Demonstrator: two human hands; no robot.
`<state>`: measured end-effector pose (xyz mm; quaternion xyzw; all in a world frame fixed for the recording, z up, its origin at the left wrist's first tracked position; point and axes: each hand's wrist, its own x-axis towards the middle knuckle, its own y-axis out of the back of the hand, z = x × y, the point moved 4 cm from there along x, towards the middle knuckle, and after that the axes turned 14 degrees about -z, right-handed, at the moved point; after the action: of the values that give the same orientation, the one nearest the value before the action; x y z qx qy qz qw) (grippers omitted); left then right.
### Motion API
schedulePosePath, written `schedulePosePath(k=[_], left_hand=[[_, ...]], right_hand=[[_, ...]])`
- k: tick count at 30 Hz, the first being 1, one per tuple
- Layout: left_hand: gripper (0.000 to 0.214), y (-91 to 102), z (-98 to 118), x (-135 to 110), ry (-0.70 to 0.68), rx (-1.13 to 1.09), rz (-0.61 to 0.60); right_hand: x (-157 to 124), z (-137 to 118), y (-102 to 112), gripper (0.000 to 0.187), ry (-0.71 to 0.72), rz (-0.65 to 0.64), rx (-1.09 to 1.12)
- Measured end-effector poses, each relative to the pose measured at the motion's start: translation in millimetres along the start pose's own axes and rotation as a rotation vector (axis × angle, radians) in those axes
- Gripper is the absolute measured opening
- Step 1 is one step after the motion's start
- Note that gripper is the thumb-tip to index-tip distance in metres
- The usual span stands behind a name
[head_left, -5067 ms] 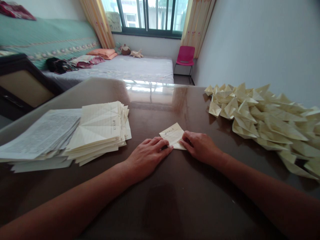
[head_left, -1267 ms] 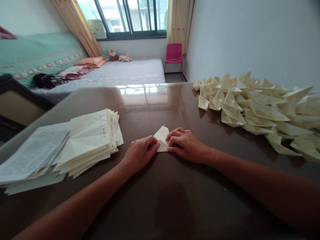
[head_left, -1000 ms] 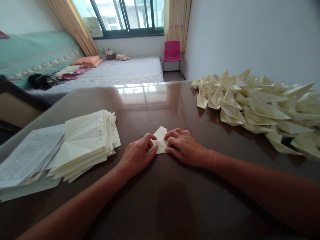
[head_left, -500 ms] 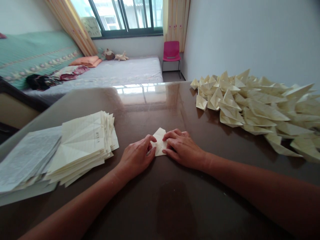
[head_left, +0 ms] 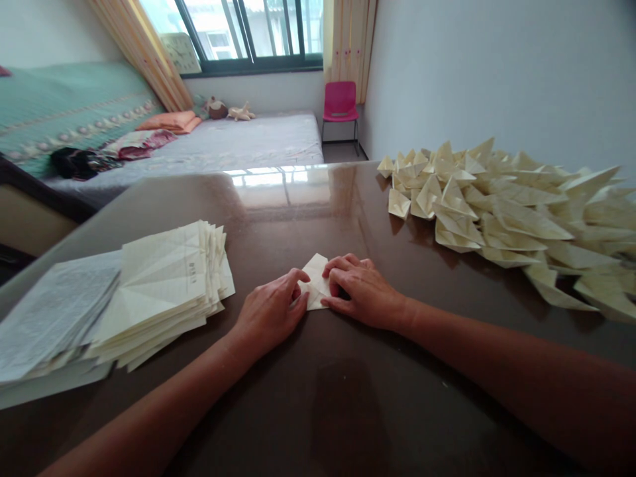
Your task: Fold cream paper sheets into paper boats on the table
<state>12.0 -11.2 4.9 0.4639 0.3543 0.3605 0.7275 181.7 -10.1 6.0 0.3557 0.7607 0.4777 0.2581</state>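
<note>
A small piece of folded cream paper (head_left: pixel 316 278) lies flat on the dark, glossy table (head_left: pixel 278 411), its pointed end away from me. My left hand (head_left: pixel 273 301) grips its left side, thumb and forefinger curled onto the edge. On the opposite side my right hand (head_left: pixel 364 291) pinches the paper, thumb at the near corner and fingers bent over the far edge. Both hands' fingertips cover parts of the folds.
At left a stack of creased cream sheets (head_left: pixel 163 271) overlaps a pile of grey printed papers (head_left: pixel 59 311). A large heap of folded paper boats (head_left: pixel 507 212) spreads over the right side. Beyond the table are a bed (head_left: pixel 268 139) and a pink chair (head_left: pixel 340 103).
Almost nothing differs. Both hands stay on the folded paper in the same hold; the whole view has shifted very slightly.
</note>
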Motion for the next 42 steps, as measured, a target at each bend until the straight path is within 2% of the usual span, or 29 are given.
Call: schedulePosePath(k=[7,10,12,14,16,17,20,23,26,28,30,32,37,42], left_hand=[[0.021,-3.7,3,-1,-0.049,0.087,0.086],[0.022,-1.5,6,-3,-0.068,0.19,0.138],[0.024,0.5,12,-7,-0.139,0.283,0.208],[0.028,-1.8,21,-14,-0.276,0.341,0.234],[0.035,-8.8,28,-21,-0.384,0.344,0.173],[0.042,-13.0,29,-24,-0.393,0.335,0.127],[0.069,-24.9,28,-30,-0.371,0.328,-0.036],[0.074,-29.2,24,-33,-0.353,0.337,-0.12],[0.073,-28.2,22,-32,-0.342,0.344,-0.156],[0.071,-26.8,23,-31,-0.34,0.342,-0.175],[0.07,-25.7,25,-31,-0.338,0.338,-0.187],[0.07,-25.2,25,-31,-0.335,0.337,-0.189],[0.07,-26.8,25,-32,-0.324,0.35,-0.175],[0.066,-26.3,22,-30,-0.328,0.358,-0.142]], right_hand=[[-1,-2,1,0.024,-0.005,-0.009,-0.036],[-1,-3,0,0.024,-0.008,-0.012,-0.048],[-1,-2,0,0.024,-0.013,-0.014,-0.058],[0,-2,-1,0.022,-0.016,-0.019,-0.067],[0,-2,-1,0.016,-0.017,-0.021,-0.073],[0,-2,-1,0.014,-0.015,-0.022,-0.075],[-1,-4,-1,0.013,-0.014,-0.022,-0.081],[-2,-4,0,0.014,-0.011,-0.014,-0.089],[-3,-1,4,0.013,0.047,-0.027,-0.087],[-5,0,10,0.011,0.15,-0.08,-0.066],[-9,0,16,0.021,0.262,-0.15,-0.05],[-15,-3,23,0.033,0.314,-0.206,-0.086],[-34,-26,22,0.033,0.284,-0.288,-0.355],[-42,-44,8,0.032,0.181,-0.259,-0.559]])
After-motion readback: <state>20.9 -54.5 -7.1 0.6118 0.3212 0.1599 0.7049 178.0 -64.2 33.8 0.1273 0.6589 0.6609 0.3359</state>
